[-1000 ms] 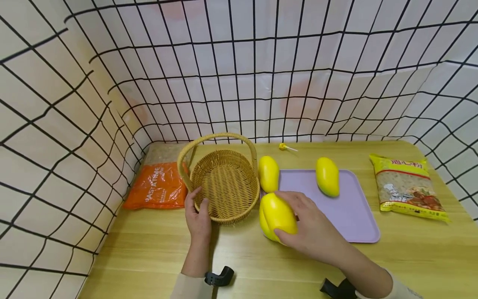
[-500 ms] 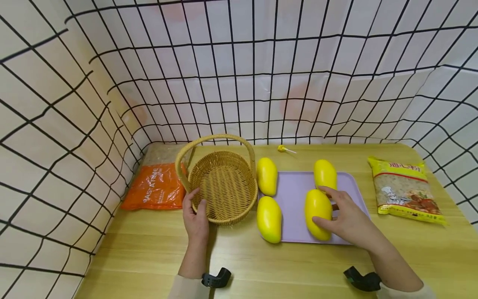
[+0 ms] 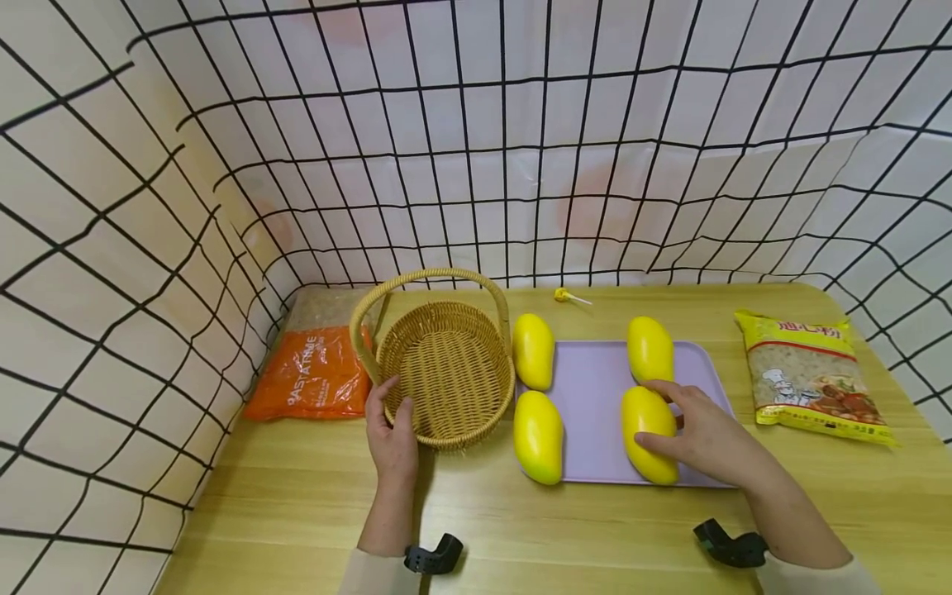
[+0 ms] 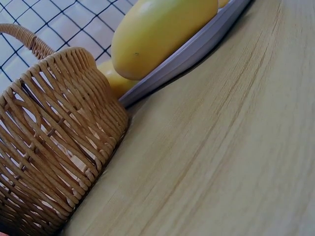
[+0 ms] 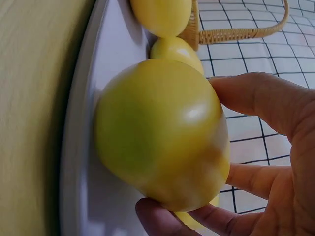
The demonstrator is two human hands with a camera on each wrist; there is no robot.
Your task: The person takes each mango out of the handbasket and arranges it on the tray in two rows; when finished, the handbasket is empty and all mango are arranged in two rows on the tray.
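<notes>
At the right front of the lilac tray (image 3: 587, 413), my right hand (image 3: 706, 438) holds a yellow mango (image 3: 645, 434). In the right wrist view, thumb and fingers are spread around this mango (image 5: 157, 132), which sits close over the tray. Another mango (image 3: 650, 349) lies just behind it, and two more, a back one (image 3: 534, 351) and a front one (image 3: 539, 438), lie along the tray's left edge. My left hand (image 3: 392, 438) holds the front left rim of a wicker basket (image 3: 446, 380), which has a tall handle and nothing inside.
An orange pasta bag (image 3: 316, 372) lies left of the basket. A yellow food packet (image 3: 814, 376) lies right of the tray. Near the table's back edge is a yellow lollipop (image 3: 563, 295). A black wire grid (image 3: 506, 165) stands behind and at both sides.
My right hand has carried a mango rightward from beside the front left mango to the tray's right front, shifting slightly further right lately. My left hand stays on the basket.
</notes>
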